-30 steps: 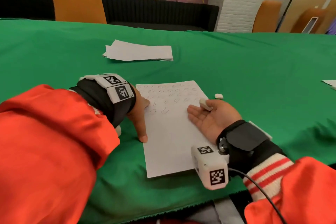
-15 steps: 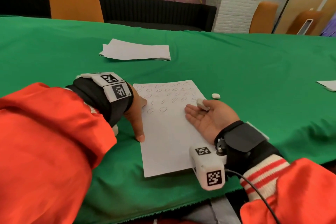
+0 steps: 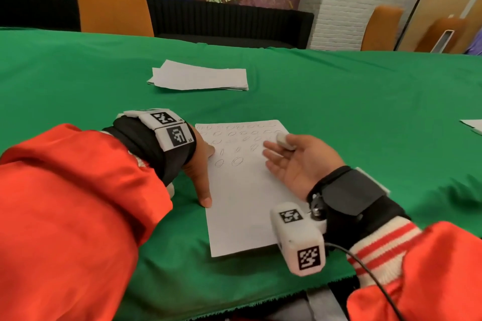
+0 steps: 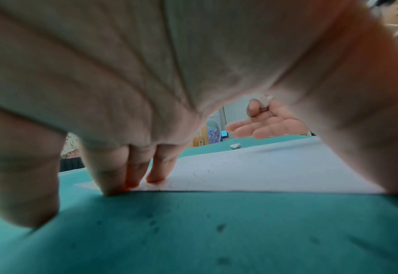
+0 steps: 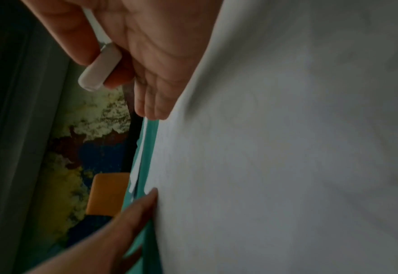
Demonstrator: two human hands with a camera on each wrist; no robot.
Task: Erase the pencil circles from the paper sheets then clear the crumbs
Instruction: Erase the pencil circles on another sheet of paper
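Note:
A white paper sheet (image 3: 245, 203) lies on the green table cloth (image 3: 365, 112), with rows of pencil circles (image 3: 236, 142) across its far half. My left hand (image 3: 202, 167) presses straight fingers (image 4: 132, 170) onto the sheet's left edge, thumb down by the edge. Over the sheet's right edge my right hand (image 3: 294, 159) lies palm up. Its thumb and forefinger pinch a white eraser (image 3: 284, 141), seen close in the right wrist view (image 5: 99, 72); the other fingers are straight. A small second eraser piece (image 4: 235, 146) lies on the cloth beyond the sheet.
A stack of paper sheets (image 3: 200, 77) lies farther back on the table. Another sheet (image 3: 473, 126) pokes in at the right edge. Orange chairs (image 3: 112, 5) stand behind the table. The cloth's front edge (image 3: 260, 302) runs just below my wrists.
My right hand with the eraser has shifted slightly left and forward over the sheet, hiding the small eraser piece in the head view. The left hand stays pressed on the paper.

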